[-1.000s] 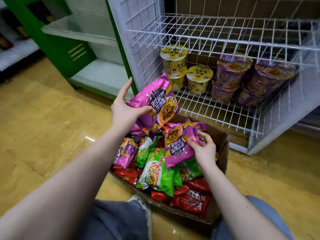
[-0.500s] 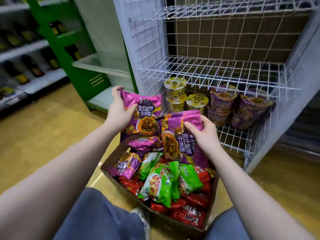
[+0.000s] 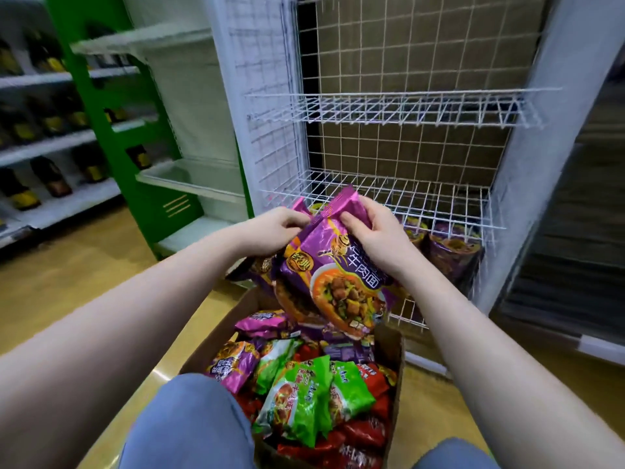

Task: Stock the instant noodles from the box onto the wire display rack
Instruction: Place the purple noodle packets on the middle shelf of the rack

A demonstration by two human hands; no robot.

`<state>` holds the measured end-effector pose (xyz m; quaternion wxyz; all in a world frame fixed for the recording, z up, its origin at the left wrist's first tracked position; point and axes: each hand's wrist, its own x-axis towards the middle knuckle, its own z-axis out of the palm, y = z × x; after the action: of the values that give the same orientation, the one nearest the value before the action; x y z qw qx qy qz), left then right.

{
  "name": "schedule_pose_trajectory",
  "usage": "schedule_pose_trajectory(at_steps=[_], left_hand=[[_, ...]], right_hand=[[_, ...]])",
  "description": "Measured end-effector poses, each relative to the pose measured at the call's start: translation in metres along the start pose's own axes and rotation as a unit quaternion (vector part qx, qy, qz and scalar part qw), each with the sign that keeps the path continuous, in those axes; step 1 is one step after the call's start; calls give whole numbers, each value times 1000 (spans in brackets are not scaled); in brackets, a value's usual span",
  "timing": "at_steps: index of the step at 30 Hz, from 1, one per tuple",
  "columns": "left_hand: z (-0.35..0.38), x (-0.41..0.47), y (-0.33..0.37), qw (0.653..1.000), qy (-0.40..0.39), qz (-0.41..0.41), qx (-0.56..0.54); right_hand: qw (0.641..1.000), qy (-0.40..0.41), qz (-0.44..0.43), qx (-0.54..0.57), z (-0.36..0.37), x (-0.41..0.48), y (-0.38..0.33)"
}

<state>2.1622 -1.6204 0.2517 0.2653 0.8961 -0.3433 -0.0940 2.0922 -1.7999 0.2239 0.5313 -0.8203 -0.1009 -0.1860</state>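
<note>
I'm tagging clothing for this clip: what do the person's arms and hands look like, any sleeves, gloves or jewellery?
The left arm and right arm are bare, no sleeve in view. The left hand and right hand wear no gloves; no watch or ring shows.

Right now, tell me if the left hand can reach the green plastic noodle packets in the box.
Probably not yet: the left hand pinches the purple plastic noodle packets. Once freed, yes; the green plastic noodle packets lie uncovered on top.
</note>
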Motion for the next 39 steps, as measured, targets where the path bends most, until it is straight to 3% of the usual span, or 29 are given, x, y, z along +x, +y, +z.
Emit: schedule_pose_trajectory(at_steps=[2,5,11,19,23,27,31,35,39], left_hand=[[-4,1,17,987,1,-48,-152],[-13,6,39,937,-45,-99,-332],[-26,17,71,988,-71,-22,-135],[-29,40,40,994,-46,-20,-102],[-30,41,11,988,58,-55,-130],[-30,38,1,966,142,-68,-205],[-24,39,11,956,169,-64,-229],[-16,47,8,953,168,-51,-246],[-15,62,-9,956,153,-56,-243]], right_hand=[[1000,-5,-19,-15,-6,5,-12],[998,5,-39,-44,-19,12,-28],[993,78,-45,-81,-45,20,-36],[966,160,-48,-196,-50,40,-16],[964,185,11,-190,-50,34,8],[972,153,136,-118,-46,27,28],[973,115,199,-15,-44,22,34],[973,80,197,87,-34,25,44],[972,71,191,115,-25,40,60]])
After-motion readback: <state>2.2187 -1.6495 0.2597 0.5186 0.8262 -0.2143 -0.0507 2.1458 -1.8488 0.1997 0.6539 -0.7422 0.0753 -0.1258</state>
